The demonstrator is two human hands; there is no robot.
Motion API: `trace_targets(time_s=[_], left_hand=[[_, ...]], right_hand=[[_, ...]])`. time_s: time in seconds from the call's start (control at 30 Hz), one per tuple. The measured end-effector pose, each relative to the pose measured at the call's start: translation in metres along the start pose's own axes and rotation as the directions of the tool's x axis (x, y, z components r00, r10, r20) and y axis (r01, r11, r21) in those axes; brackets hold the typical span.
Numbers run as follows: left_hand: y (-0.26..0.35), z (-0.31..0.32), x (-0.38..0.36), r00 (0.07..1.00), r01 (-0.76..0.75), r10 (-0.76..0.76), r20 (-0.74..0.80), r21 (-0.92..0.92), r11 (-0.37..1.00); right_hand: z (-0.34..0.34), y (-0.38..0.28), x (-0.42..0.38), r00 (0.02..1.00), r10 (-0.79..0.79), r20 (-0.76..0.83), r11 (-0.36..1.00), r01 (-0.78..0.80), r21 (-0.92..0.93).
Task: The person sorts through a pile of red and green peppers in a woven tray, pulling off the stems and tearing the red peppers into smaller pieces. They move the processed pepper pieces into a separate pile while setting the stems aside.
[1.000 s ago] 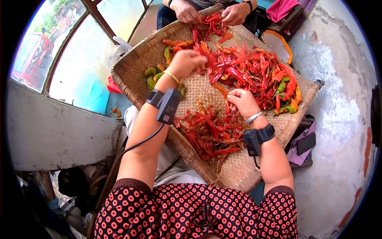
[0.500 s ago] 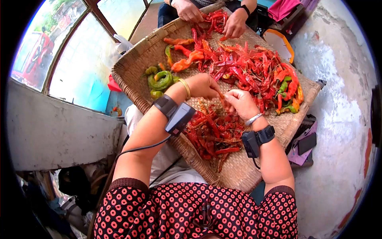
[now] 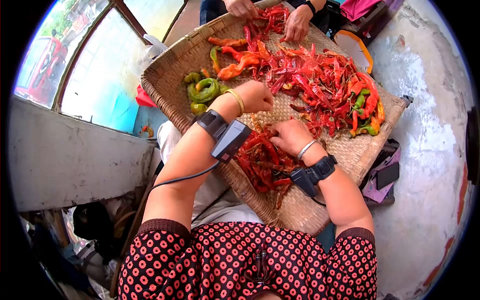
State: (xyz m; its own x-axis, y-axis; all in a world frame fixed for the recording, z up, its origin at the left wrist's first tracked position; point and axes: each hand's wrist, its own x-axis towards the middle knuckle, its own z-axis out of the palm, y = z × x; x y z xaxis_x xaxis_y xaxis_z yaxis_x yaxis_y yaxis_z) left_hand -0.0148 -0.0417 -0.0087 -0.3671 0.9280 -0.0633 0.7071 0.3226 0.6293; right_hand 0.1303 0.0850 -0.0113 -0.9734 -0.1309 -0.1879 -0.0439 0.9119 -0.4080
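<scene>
A wide woven basket (image 3: 320,214) holds dried red chillies in two heaps, a larger far heap (image 3: 320,80) and a smaller near heap (image 3: 260,165). My left hand (image 3: 256,97) hovers over the middle of the basket with its fingers curled closed. Whatever lies inside those fingers is hidden. At the upper edge of the near heap is my right hand (image 3: 292,136), palm down, its bent fingers closed on a red chilli among the others. Green chillies (image 3: 204,91) lie curled by the basket's left wall, left of my left wrist.
Across the basket, another person's hands (image 3: 296,24) handle red chillies at the far end. Orange chillies (image 3: 240,66) lie left of the large heap. A wall (image 3: 425,125) rises on the right, and windows (image 3: 100,65) stand on the left. A cable runs from my left wrist device (image 3: 230,140).
My hands have separated from where they met over a chilli. The right one has moved down and left to the near heap; the left one has risen slightly.
</scene>
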Motion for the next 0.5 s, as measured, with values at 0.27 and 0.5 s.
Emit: trace_targets(time_s=[0.27, 0.5], left_hand=[[0.023, -0.009, -0.004, 0.944, 0.269, -0.186, 0.273, -0.311, 0.911], [0.017, -0.009, -0.006, 0.959, 0.201, -0.108, 0.26, -0.364, 0.909]], right_hand=[[-0.012, 0.024, 0.002, 0.998, 0.056, -0.022, 0.765, -0.029, 0.643], [-0.017, 0.012, -0.001, 0.995, 0.086, 0.043, 0.453, -0.078, 0.888]])
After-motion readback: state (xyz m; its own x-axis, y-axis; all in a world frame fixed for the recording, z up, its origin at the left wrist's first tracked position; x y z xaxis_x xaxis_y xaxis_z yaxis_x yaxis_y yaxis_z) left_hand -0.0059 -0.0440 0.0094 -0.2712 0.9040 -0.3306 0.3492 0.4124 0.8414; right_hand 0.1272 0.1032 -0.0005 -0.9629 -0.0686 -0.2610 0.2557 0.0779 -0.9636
